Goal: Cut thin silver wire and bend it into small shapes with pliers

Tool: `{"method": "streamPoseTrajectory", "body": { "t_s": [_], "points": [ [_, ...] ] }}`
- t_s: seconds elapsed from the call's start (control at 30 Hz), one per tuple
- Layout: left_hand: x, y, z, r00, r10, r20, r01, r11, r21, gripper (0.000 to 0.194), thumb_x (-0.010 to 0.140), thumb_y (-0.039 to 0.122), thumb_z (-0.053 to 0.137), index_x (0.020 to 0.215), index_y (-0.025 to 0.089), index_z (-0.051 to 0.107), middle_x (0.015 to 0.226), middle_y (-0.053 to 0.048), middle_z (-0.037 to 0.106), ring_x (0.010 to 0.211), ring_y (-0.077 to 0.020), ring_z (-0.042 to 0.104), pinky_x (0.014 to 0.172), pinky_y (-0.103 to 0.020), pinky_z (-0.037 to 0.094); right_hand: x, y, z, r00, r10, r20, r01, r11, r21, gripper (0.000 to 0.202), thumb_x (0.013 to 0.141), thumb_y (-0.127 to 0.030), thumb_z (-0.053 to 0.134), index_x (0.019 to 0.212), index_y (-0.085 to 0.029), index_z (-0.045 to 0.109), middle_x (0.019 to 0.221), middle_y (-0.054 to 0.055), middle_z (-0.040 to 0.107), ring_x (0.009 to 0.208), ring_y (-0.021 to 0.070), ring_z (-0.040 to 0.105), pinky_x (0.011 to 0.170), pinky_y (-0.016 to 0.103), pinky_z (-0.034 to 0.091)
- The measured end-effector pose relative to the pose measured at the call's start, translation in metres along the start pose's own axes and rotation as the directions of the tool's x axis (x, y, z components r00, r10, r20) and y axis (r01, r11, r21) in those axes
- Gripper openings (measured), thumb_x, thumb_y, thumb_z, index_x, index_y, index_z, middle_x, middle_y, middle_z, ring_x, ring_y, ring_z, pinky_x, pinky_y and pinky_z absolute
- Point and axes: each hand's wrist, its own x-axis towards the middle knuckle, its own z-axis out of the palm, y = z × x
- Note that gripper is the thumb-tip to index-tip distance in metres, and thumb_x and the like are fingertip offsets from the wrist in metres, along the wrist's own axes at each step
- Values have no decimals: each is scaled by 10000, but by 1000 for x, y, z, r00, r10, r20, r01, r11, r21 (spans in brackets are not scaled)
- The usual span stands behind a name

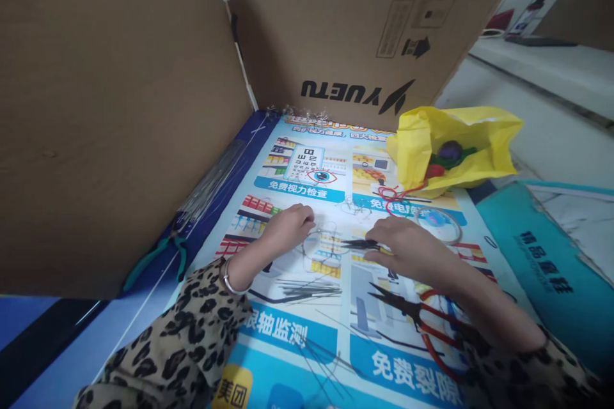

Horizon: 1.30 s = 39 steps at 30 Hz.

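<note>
My left hand [289, 227] is closed, its fingertips pinching the top of a thin wire loop [304, 254]. The loop is faint against the printed sheet, so its full shape is hard to make out. A pair of small pliers [357, 244] with dark pointed jaws is in my closed right hand [405, 243]; the jaws point left, close to the loop's right side. Below that hand lie red-handled scissors [422, 316], blades slightly apart, partly behind my right forearm. Several cut wires [307, 291] are spread in front of my left hand.
Tall cardboard panels [345, 32] stand left and behind. At left are teal-handled pliers [158, 257] and a bundle of wires [211, 179]. A yellow bag [460, 169] with red cord [396, 193], a clear round roll [439, 225] and a teal box [542, 262] sit at right.
</note>
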Motion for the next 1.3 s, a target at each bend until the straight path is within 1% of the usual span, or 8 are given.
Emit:
{"method": "streamPoseTrajectory", "body": {
  "t_s": [0.23,0.4,0.5,0.6,0.77,1.0,1.2,1.3],
  "points": [
    [-3,4,-26,991,88,-99,-95,993,-71,154,829,196,437,828,186,590,859,-27,593,820,-148,552,735,-265,423,0,-2,18,975,224,-14,-223,957,-185,273,822,-407,458,859,-178,603,847,114,606,845,260,544,689,359,355],
    [-16,23,-18,975,216,-41,-218,975,-33,186,843,178,418,846,175,605,869,-47,599,858,-161,543,760,-281,430,-1,-13,21,974,220,-43,-225,954,-198,324,784,-453,507,909,-168,593,898,137,595,891,288,515,725,394,349],
    [-27,33,-5,965,257,53,-260,964,56,208,860,198,401,830,169,605,848,-54,595,845,-172,540,753,-295,431,1,-16,13,987,143,-80,-153,977,-147,275,805,-421,494,861,-177,609,873,117,601,898,262,502,779,382,331],
    [-36,38,8,961,268,61,-273,957,99,203,867,247,415,934,180,595,904,-53,594,877,-186,525,778,-318,427,6,-21,10,987,124,-101,-130,990,-54,254,847,-361,447,788,-185,621,813,85,607,832,212,511,764,336,325],
    [-41,39,21,935,343,83,-352,927,129,190,840,238,480,990,189,587,963,-62,580,924,-199,497,781,-330,413,16,-33,23,986,154,-69,-151,988,40,237,846,-327,449,752,-191,620,755,61,619,778,186,527,695,295,323],
    [-39,34,15,895,425,137,-436,898,61,210,848,176,464,1008,187,599,989,-61,596,948,-173,507,810,-308,411,25,-37,38,950,270,-154,-252,960,123,192,824,-299,467,703,-197,575,710,27,604,723,159,522,655,273,308],
    [-37,28,8,880,453,142,-457,890,-9,217,862,187,429,958,197,624,1066,-45,608,984,-166,530,844,-303,410,28,-32,31,959,259,-117,-223,941,253,154,803,-282,490,691,-209,567,686,10,594,706,143,522,618,243,317],
    [-31,22,4,899,428,96,-431,902,20,270,855,145,412,1036,218,600,1096,-34,608,1001,-167,533,855,-314,405,31,-29,25,941,314,-124,-263,912,316,140,804,-276,475,723,-212,570,710,8,599,702,137,524,593,232,319]
  ]
}}
